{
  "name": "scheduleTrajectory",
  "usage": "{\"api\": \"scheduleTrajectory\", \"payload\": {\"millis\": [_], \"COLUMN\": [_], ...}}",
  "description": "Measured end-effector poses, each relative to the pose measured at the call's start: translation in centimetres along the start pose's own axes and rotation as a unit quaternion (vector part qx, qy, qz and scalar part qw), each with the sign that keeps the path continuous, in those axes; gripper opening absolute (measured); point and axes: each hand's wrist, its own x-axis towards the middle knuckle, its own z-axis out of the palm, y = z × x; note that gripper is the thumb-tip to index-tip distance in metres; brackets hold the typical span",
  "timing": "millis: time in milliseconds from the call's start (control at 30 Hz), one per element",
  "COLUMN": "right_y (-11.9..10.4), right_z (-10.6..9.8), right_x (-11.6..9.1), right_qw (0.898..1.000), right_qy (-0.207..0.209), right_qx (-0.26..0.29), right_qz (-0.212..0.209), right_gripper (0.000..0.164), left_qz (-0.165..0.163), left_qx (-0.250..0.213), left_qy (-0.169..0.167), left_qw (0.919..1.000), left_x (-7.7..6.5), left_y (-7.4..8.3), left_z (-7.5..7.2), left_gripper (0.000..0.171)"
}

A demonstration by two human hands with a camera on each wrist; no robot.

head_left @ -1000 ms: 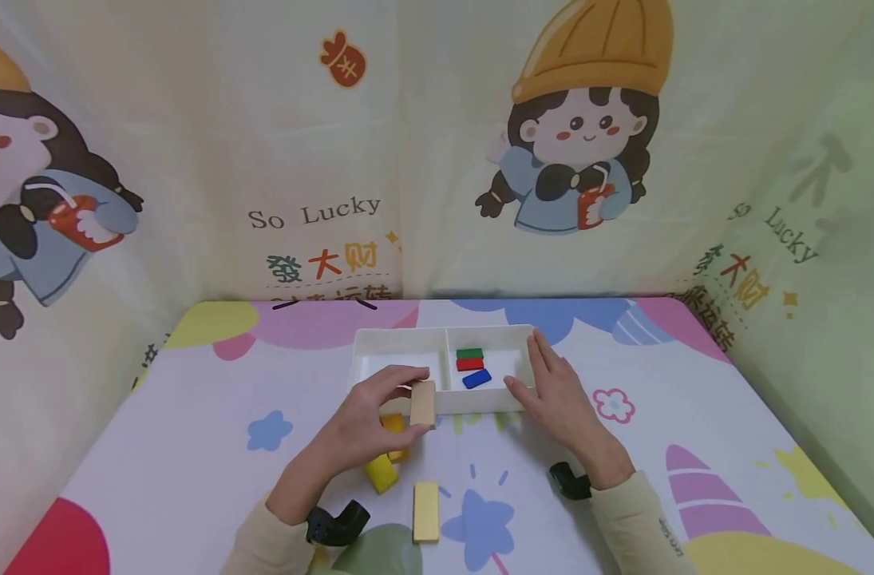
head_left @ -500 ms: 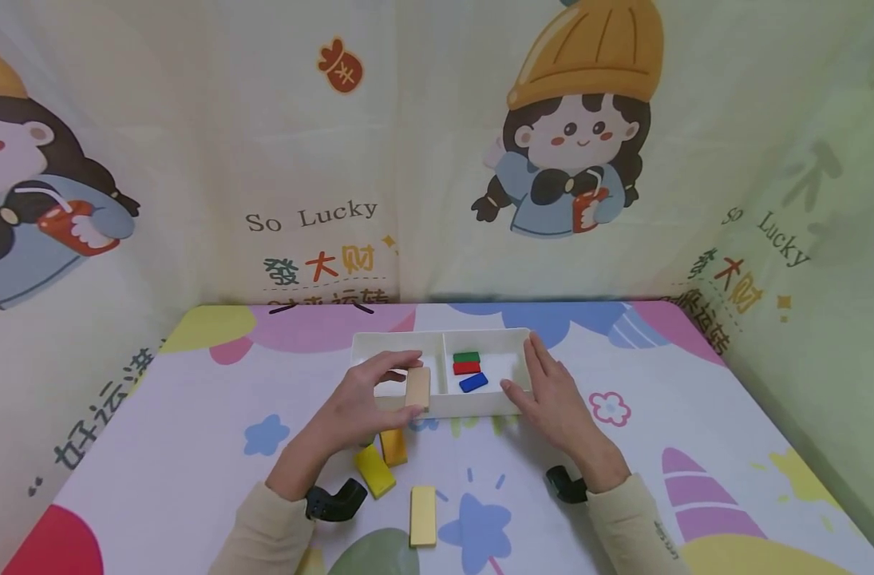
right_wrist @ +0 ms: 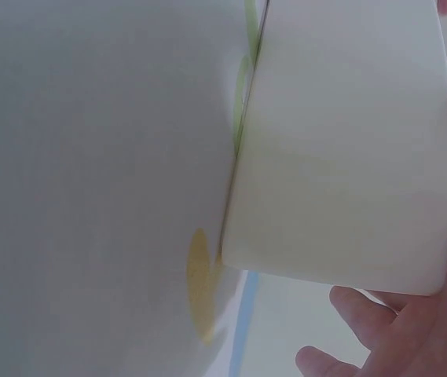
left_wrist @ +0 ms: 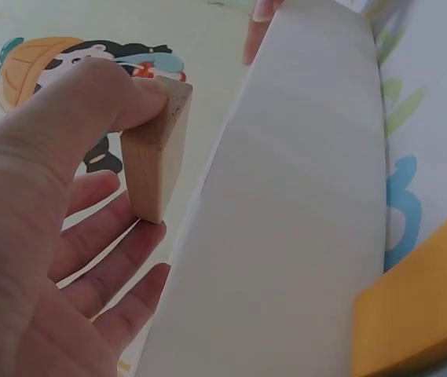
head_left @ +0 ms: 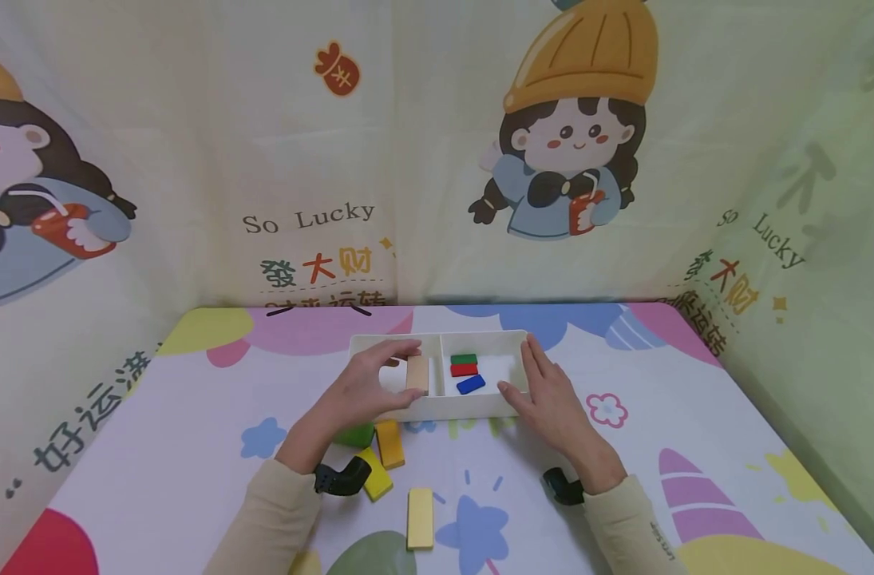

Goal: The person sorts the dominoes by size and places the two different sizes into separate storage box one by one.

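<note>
Left hand thumb and fingers are pinching a plain wooden block by its two opposite ends; the thumb is pressing on one end while a fingertip is supporting the other. In the head view, this wooden block is showing in front of the left compartment of a white box, close to the divider. From the left wrist, it is appearing above the rim of the front wall and apart from it.

The right hand is resting against the right end of the white box with its fingers outstretched along the wall, and its thumb is lying at the front rim. It is grasping none of the blocks.

Inside the right compartment, a small green block is lying directly behind a small red block, and a small blue block is lying at a slant just in front of them.

Outside, on the table, a larger green block is showing partly behind the left wrist. An orange block is lying just beside it, and a yellow block is lying aslant nearer the person. Closer still, a pale yellow block is lying apart from the others.
</note>
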Motion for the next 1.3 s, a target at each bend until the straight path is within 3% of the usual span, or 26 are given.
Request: {"api": "scheduleTrajectory", "payload": {"millis": [700, 1033, 1300], "right_y": [0.0, -0.3, -0.6], "right_z": [0.2, -0.1, 0.0], "right_x": [0.0, 0.0, -0.1], "right_qw": [1.000, 0.997, 0.995], "right_qy": [0.012, 0.005, 0.018], "right_qx": [-0.004, -0.083, -0.092], "right_qz": [-0.010, -0.009, -0.034], "right_gripper": [0.085, 0.083, 0.079], "left_qz": [-0.077, -0.093, -0.102], "left_qx": [0.024, 0.031, 0.020], "left_qy": [-0.049, -0.056, -0.058], "left_qw": [0.9955, 0.9935, 0.9929], "left_x": [2.6, 3.2, 3.4], "left_y": [-0.8, -0.6, -0.7], "left_z": [1.0, 1.3, 1.6], "left_gripper": [0.067, 0.067, 0.065]}}
